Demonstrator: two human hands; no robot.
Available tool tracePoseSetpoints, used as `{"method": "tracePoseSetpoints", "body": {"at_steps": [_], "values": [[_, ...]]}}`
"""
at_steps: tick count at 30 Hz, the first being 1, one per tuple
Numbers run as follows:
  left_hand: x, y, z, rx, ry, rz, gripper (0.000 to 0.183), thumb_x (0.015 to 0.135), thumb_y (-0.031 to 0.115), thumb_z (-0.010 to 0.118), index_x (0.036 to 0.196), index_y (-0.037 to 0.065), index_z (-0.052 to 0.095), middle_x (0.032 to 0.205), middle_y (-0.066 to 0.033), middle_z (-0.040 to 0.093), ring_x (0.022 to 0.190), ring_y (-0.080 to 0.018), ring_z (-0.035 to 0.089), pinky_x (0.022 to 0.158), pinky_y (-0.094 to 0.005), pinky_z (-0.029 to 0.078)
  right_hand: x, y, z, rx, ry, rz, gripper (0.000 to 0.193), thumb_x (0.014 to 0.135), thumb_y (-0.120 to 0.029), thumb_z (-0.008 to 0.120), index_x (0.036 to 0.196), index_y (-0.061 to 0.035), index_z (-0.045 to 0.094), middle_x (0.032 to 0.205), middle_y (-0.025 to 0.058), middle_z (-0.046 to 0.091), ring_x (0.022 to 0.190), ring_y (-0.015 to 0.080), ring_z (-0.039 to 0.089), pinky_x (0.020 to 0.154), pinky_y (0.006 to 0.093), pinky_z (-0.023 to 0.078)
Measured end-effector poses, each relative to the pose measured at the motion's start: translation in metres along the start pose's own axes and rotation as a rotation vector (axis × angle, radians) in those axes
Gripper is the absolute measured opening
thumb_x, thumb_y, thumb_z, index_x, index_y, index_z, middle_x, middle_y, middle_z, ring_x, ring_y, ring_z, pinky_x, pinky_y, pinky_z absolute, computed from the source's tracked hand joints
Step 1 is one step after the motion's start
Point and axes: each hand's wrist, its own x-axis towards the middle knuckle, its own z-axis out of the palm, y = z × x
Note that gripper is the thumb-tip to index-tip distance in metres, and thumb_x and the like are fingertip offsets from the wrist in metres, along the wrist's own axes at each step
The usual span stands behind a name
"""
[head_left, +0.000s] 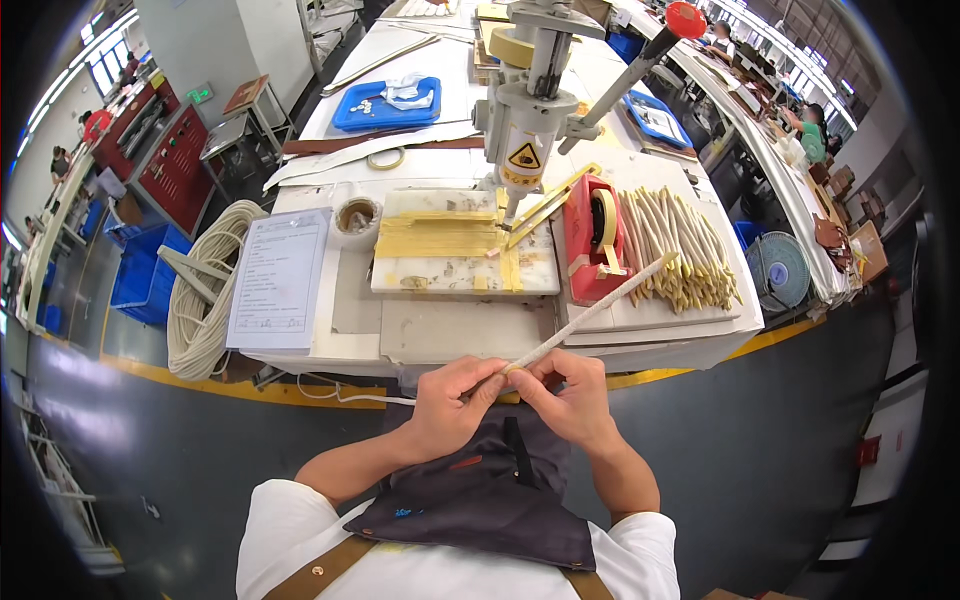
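Observation:
A cream-coloured cord is pinched at the front edge of the workbench by my left hand and my right hand, thumbs close together. Its free end, tipped with yellowish tape, slants up and right past a red tape dispenser. A pale line of cord also trails to the left below the bench edge. Beyond my hands lies a white board partly covered in yellow tape. Over it stands a hand press with a red-knobbed lever. Many cut cords with yellow tips are piled at the right.
A large coil of cord hangs at the bench's left, beside a printed sheet. A tape roll and a blue tray sit further back. A blue bin and a fan flank the bench.

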Motion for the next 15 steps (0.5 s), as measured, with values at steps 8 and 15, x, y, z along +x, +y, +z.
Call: {"method": "tracePoseSetpoints", "body": {"at_steps": [8,15], "values": [[0.000,-0.007,-0.003,0.025,-0.020,0.096,0.015,0.094,0.007,0.069,0.106,0.000,0.073,0.082,-0.0096,0.068,0.071,-0.0138,0.063,0.064,-0.0268,0.049,0.002,-0.006,-0.017,-0.010,-0.171,0.089,0.027,0.086,-0.026,0.080,0.081,0.0000,0.074,0.060,0.0066,0.066,0.054,0.0078,0.058,0.050,0.0272,0.045],[0.003,-0.018,-0.005,-0.570,-0.172,-0.557,0.017,0.095,0.013,0.070,0.085,-0.001,0.072,0.077,-0.0048,0.068,0.063,-0.0052,0.056,0.058,-0.0196,0.045,0.000,-0.018,-0.029,-0.291,-0.237,-0.193,0.034,0.083,-0.039,0.079,0.076,-0.0071,0.069,0.062,0.0080,0.063,0.056,0.0280,0.065,0.052,0.0382,0.050]]}}
